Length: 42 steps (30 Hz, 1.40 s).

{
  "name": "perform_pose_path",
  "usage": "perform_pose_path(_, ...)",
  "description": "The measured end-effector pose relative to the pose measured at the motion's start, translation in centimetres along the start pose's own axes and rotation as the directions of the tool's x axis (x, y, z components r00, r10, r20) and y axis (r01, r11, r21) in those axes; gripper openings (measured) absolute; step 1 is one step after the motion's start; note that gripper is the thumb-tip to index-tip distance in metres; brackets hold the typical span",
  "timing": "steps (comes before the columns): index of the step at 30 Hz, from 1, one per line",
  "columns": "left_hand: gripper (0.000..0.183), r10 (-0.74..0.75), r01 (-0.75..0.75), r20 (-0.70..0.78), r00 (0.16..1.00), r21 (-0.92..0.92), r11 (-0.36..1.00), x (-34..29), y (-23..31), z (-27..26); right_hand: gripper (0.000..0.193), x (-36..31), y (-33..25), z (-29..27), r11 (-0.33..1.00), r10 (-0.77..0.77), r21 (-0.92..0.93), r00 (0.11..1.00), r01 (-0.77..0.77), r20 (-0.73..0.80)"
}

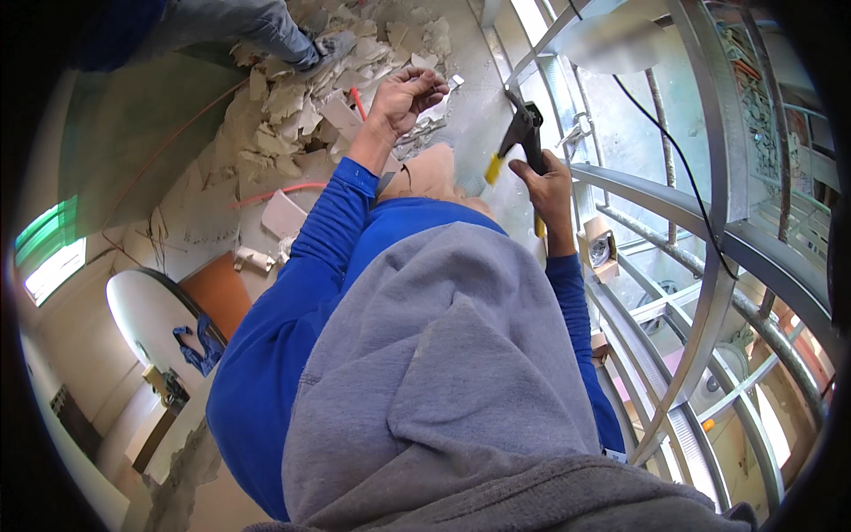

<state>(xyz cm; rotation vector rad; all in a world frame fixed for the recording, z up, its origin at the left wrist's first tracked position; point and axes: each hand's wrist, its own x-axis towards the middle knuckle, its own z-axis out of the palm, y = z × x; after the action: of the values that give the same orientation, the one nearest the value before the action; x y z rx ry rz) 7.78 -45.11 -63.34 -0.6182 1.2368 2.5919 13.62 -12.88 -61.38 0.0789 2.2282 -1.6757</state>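
evidently partway through, metal framing (647, 196) stood upright with open bays, its assembly seemingly unfinished, while broken board (288, 111) lay uncleared on the floor (468, 64). the right hand (551, 193), arm reaching forward, had its grip clamped on a black-and-yellow tool (525, 133) near the metal framing. the left hand (403, 97) was raised, turned inward, fingers curled; whether its grip pinched anything small was impossible to tell.

Floor (470, 55): showing grey | broken pale board pieces (285, 135): lying in a loose heap | red strip (288, 190): lying beside a flat slab (283, 216)
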Motion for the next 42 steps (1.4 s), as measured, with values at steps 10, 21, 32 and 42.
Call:
perform_pose_path(10, 0.020, 0.111, -0.107, 0.316, 0.942, -0.028, 0.994, 4.7, 9.8, 10.5, 0.025, 4.0, -14.7, 0.4, 0.976, -0.137, 0.148, 0.976, 0.162, -0.167)
perform_pose_path(21, 0.013, 0.163, -0.009, 0.522, 0.837, -0.285, 0.958, 7.7, 16.1, 17.8, 0.032, 7.5, -20.8, 3.6, 0.838, -0.097, 0.510, 0.974, 0.192, -0.207)
perform_pose_path(32, 0.009, 0.279, -0.107, 0.528, 0.802, -0.334, 0.937, 7.7, 18.0, 22.3, 0.032, 8.4, -23.8, 4.6, 0.683, -0.097, 0.681, 0.956, 0.265, -0.276)
perform_pose_path(42, 0.009, 0.380, -0.166, 0.543, 0.749, -0.400, 0.901, 7.5, 18.9, 22.6, 0.036, 9.6, -24.1, 5.9, 0.673, -0.111, 0.688, 0.957, 0.271, -0.269)
